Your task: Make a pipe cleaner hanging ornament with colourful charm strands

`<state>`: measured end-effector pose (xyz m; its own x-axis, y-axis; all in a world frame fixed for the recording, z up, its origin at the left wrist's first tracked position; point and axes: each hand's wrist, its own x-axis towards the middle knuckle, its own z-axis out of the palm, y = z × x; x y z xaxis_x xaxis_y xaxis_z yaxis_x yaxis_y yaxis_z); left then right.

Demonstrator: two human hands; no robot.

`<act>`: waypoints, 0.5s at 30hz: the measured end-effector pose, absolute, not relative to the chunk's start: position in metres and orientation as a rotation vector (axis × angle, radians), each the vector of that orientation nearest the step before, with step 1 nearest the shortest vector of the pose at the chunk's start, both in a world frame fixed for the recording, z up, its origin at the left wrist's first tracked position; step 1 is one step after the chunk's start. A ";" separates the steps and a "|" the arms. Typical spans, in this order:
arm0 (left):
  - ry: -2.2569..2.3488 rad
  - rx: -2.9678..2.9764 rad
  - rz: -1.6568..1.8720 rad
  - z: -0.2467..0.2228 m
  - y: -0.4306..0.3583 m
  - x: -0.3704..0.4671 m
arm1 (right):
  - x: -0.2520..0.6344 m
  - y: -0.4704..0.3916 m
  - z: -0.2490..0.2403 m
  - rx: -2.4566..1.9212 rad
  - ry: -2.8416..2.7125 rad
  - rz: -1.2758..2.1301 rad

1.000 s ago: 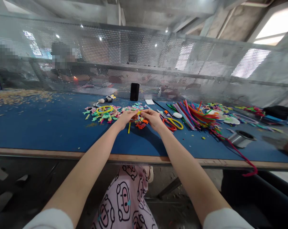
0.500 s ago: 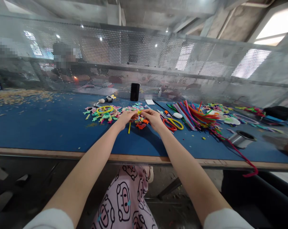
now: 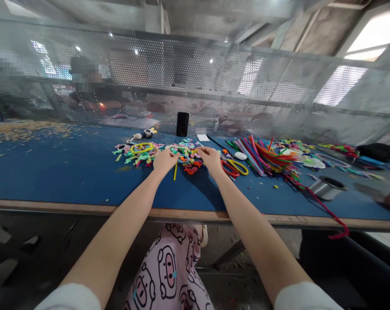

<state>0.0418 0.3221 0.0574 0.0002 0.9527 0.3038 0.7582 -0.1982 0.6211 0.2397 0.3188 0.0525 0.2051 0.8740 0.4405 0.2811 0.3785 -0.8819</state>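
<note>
My left hand [image 3: 165, 162] is over the near side of a pile of small, bent, fuzzy coloured pieces [image 3: 143, 158]. Its thumb and fingers are apart, though the fingertips are partly hidden. To the right of the pile's middle, my right hand [image 3: 211, 159] pinches a small yellow fuzzy piece [image 3: 194, 151] between thumb and fingers. Orange pieces [image 3: 190, 169] lie between the hands. A straight yellow pipe cleaner [image 3: 175, 171] sticks out toward me from the pile. A yellow loop [image 3: 142, 149] rests on the pile's left part.
Red-handled scissors [image 3: 230, 168] and a yellow loop [image 3: 239, 167] lie right of my right hand. Beyond them are a bundle of coloured pipe cleaners [image 3: 262, 155] and a wire spool [image 3: 328, 188]. A black phone [image 3: 182, 124] stands against the perforated metal screen [image 3: 201, 86].
My hands were together at the yellow piece. My left hand has since moved away to the left, its fingers spreading; my right hand keeps the piece and has shifted slightly right.
</note>
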 end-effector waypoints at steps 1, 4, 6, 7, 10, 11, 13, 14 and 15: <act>1.835 2.042 0.894 0.056 0.322 0.041 | 0.241 0.320 0.051 -1.217 -1.358 0.519; 1.823 2.142 0.708 0.051 0.323 0.041 | 0.246 0.323 0.046 -1.376 -1.378 0.365; 1.780 2.170 0.720 0.048 0.324 0.042 | 0.249 0.325 0.045 -1.461 -1.377 0.283; 1.756 2.166 0.750 0.047 0.326 0.043 | 0.250 0.325 0.045 -1.487 -1.384 0.258; 1.694 2.114 0.861 0.044 0.329 0.045 | 0.247 0.324 0.046 -1.452 -1.544 0.175; 1.664 2.089 0.901 0.044 0.330 0.045 | 0.245 0.323 0.045 -1.407 -1.649 0.126; 1.589 2.040 0.970 0.042 0.332 0.046 | 0.240 0.320 0.042 -1.320 -1.887 0.015; 1.543 2.021 0.996 0.041 0.332 0.047 | 0.238 0.319 0.040 -1.297 -1.994 -0.028; 1.495 2.012 1.013 0.041 0.333 0.047 | 0.236 0.318 0.038 -1.295 -2.077 -0.055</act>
